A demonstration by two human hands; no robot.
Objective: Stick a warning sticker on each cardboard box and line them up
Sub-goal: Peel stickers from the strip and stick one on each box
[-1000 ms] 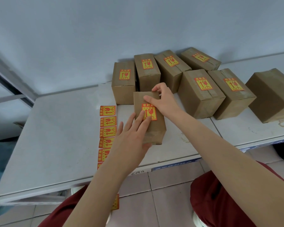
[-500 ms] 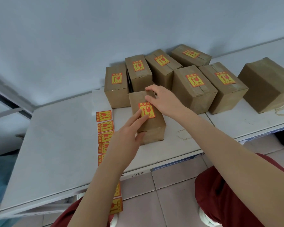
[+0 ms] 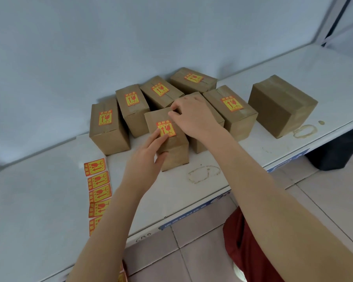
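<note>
Both bare forearms extend forward. Left hand [image 3: 149, 159]: palm down, fingers straight atop the box [image 3: 177, 155], thumb pinching its near face. Right hand [image 3: 193, 119]: palm down, fingers curled over the far edge.

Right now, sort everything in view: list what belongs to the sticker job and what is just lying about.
Job: brown cardboard box under both hands; its red-and-yellow warning sticker; left hand; right hand; strip of spare warning stickers; stickered boxes behind; bare brown box at right.
Lying about: ring stains on the white table; dark object under it.
</note>
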